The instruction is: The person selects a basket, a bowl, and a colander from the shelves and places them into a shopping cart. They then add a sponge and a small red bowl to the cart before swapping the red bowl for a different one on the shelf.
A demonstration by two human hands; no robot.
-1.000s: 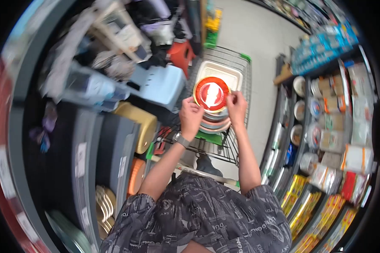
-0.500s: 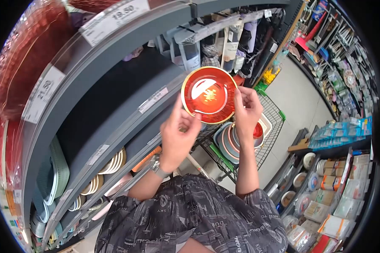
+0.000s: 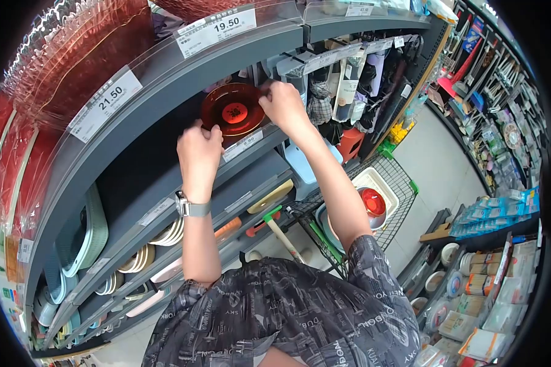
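Note:
A round red dish (image 3: 217, 110) with a gold rim and a dark pattern on its centre is at the front of the dark shelf (image 3: 144, 150), just above a price label (image 3: 243, 145). My left hand (image 3: 201, 150) pinches its near left edge between thumb and fingers. On the opposite side, my right hand (image 3: 286, 107) grips the right edge, with the fingertips partly hidden behind the rim. A metal watch (image 3: 193, 206) circles my left wrist.
Below right stands a wire shopping cart (image 3: 404, 177) holding a white basket and a red bowl (image 3: 373, 200). Stacked plates (image 3: 168, 232) and a green basket (image 3: 92, 238) sit on lower shelves. Red trays (image 3: 98, 67) fill the shelf above. Packaged goods (image 3: 471, 306) line the right side.
Both hands have carried the red dish forward and left, from in front of the shelf to over its front edge. The dish has turned darker, away from the light, and the cart shows more.

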